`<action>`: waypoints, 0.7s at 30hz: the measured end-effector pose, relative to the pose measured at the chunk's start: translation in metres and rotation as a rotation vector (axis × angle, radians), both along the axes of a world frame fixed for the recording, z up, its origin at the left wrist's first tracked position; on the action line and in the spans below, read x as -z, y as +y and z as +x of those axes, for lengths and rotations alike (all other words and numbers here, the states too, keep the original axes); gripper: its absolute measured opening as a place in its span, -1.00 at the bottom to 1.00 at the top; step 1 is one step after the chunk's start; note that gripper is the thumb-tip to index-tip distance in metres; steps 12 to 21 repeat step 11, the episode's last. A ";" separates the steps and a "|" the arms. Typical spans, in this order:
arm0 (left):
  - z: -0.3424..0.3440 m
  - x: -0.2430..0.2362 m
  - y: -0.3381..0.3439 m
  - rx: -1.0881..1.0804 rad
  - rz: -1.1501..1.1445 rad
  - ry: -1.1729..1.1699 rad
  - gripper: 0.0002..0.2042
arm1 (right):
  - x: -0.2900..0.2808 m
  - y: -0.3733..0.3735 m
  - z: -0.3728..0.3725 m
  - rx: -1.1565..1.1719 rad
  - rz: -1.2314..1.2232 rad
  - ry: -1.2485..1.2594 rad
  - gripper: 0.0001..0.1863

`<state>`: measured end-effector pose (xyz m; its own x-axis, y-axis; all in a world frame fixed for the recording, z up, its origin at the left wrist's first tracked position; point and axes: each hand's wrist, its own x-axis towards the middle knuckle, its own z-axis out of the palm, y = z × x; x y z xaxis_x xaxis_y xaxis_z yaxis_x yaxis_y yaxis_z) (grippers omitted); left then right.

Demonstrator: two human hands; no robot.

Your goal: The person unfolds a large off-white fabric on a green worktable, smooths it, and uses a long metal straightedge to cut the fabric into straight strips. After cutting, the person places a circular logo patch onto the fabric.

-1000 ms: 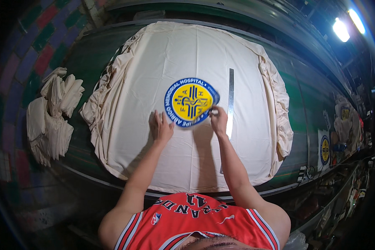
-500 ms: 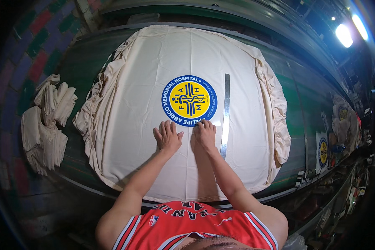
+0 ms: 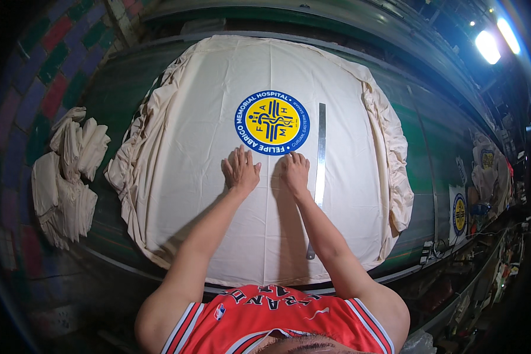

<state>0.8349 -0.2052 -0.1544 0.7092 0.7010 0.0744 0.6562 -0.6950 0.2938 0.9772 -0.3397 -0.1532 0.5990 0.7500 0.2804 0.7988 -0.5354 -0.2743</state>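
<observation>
A round blue and yellow emblem (image 3: 271, 96) lies on a wide cream cloth (image 3: 194, 118). The fingers of my left hand (image 3: 241, 171) are spread, with their tips at the emblem's lower left rim. At its lower right rim rest the fingertips of my right hand (image 3: 295, 172), the fingers slightly bent and the hand flat to the cloth; its thumb is hard to make out. A long metal ruler (image 3: 321, 147) lies lengthwise on the cloth, just right of the emblem and my right hand. Part of the ruler's near end passes beneath my right forearm.
Bunched folds (image 3: 398, 177) run along both sides of the cloth, over a long green table (image 3: 422, 153). Folded cream cloths (image 3: 71, 171) are piled at the left. To the right lie a sheet with a similar emblem (image 3: 459, 213) and another cream cloth (image 3: 489, 171), beside cluttered shelving.
The emblem has shifted away from me and slightly to the right on the cloth. Both hands have moved forward with it. The ruler's near end now shows beside my right forearm.
</observation>
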 end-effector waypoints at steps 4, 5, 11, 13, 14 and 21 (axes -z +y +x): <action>-0.012 0.004 -0.019 0.019 0.006 -0.010 -0.39 | -0.004 -0.011 -0.027 0.107 -0.005 0.051 -0.54; -0.011 0.003 -0.019 0.020 0.012 -0.020 -0.39 | -0.005 -0.012 -0.030 0.117 0.004 0.058 -0.54; -0.011 -0.010 -0.022 0.012 -0.068 0.062 -0.40 | -0.005 -0.014 -0.036 0.122 0.041 0.028 -0.54; -0.011 -0.010 -0.022 0.012 -0.068 0.062 -0.40 | -0.005 -0.014 -0.036 0.122 0.041 0.028 -0.54; -0.011 -0.010 -0.022 0.012 -0.068 0.062 -0.40 | -0.005 -0.014 -0.036 0.122 0.041 0.028 -0.54; -0.011 -0.010 -0.022 0.012 -0.068 0.062 -0.40 | -0.005 -0.014 -0.036 0.122 0.041 0.028 -0.54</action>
